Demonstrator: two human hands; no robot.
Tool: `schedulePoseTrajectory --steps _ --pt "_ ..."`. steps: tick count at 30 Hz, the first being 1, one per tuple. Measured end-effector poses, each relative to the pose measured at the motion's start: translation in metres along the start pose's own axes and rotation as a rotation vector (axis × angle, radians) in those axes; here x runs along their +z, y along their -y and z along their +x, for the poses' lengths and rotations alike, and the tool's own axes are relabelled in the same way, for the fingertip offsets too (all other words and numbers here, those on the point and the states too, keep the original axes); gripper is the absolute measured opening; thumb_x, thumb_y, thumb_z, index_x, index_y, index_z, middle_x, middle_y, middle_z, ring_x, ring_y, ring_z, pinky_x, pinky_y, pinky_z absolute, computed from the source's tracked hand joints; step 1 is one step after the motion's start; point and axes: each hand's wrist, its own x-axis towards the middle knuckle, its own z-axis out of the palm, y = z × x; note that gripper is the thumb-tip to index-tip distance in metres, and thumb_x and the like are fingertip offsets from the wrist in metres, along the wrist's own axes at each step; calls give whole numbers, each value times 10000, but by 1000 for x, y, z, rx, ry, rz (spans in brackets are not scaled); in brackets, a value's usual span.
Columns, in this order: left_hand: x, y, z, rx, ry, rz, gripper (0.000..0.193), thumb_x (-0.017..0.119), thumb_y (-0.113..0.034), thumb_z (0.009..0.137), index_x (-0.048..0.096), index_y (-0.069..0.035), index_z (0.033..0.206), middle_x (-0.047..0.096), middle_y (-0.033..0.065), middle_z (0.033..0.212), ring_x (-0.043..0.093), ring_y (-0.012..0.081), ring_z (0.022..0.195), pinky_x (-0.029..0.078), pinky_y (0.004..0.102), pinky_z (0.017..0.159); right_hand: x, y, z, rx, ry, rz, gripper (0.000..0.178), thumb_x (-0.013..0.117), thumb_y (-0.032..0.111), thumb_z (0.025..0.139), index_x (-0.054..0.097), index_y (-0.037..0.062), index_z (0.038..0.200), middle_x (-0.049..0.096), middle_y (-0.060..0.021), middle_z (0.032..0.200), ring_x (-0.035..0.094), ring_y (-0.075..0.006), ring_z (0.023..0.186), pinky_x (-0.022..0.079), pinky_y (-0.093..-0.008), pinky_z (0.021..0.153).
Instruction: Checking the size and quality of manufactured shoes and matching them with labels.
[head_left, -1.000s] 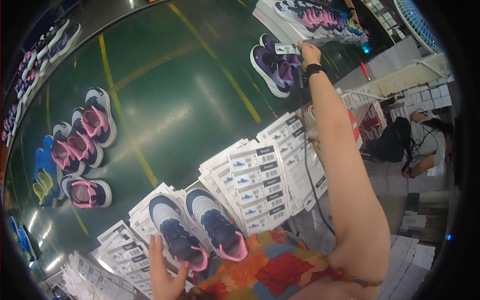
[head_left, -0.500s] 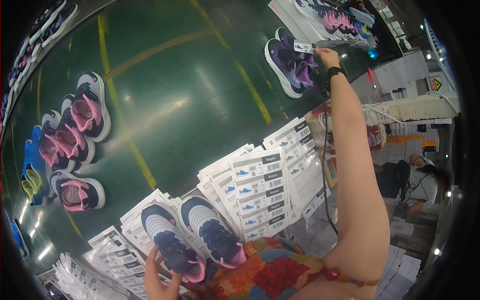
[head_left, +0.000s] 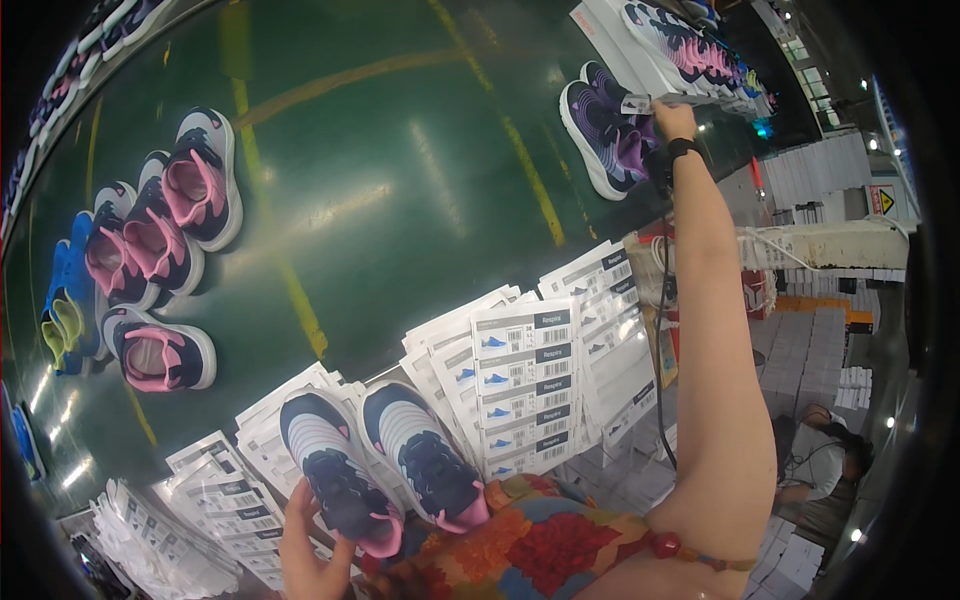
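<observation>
At the far right of the table, my right hand point(head_left: 675, 118) pinches a small white tag point(head_left: 636, 104) with a shoe picture. It is held over a pair of dark sneakers with purple linings point(head_left: 603, 130). Close to my body, a navy sneaker with a pink collar point(head_left: 325, 455) leans on stacks of label sheets. Its heel side is between the fingers and thumb of my left hand point(head_left: 312, 550). A matching sneaker point(head_left: 420, 450) stands beside it, untouched by either hand.
Printed label sheets point(head_left: 525, 390) line the table's near edge. Several pink-lined sneakers point(head_left: 200, 185) and a blue pair point(head_left: 70, 295) sit on the green table point(head_left: 360, 250) at left. A white shoe box point(head_left: 610, 50) and more sneakers stand far right. A cable point(head_left: 663, 350) hangs beside my right arm.
The whole view has shifted slightly, so the table's shoes appear further right and higher. The tag in my right hand has tilted against the purple-lined sneakers. My left hand stays at the near sneaker.
</observation>
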Motion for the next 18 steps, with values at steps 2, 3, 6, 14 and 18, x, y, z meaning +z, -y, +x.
schedulePoseTrajectory --steps 2,3,6,14,18 --pt "-1 0 0 40 -34 62 774 698 -31 746 350 -8 1438 542 175 1331 567 291 1178 442 374 981 -9 14 -7 189 -305 264 570 757 434 653 660 -12 996 667 -272 1043 642 -400 1019 493 -426 917" --pt "0 1 0 78 -61 128 764 692 -30 748 359 -15 1435 528 171 1341 564 293 1177 445 368 970 -21 19 -4 149 -374 377 621 784 460 632 646 -45 965 670 -272 983 645 -409 990 485 -454 907" --pt "6 -20 8 376 -180 377 671 729 -27 664 466 -36 1282 390 252 1366 452 428 1238 397 476 1036 -98 88 -86 -183 69 1109 233 666 228 900 674 17 999 694 -88 944 646 -132 871 479 -248 746" --pt "14 10 21 882 -294 574 543 891 -126 559 609 -47 1016 543 153 1163 559 391 1130 480 503 924 -250 134 -463 -1334 976 823 319 735 207 760 643 16 999 621 -163 1081 638 -328 950 534 -426 842" --pt "14 -5 30 1070 -353 618 385 846 -149 633 638 -8 926 658 157 942 660 352 889 548 473 804 -230 124 -476 -1401 656 812 232 665 107 768 653 -10 968 658 -159 1042 665 -302 911 551 -408 881"
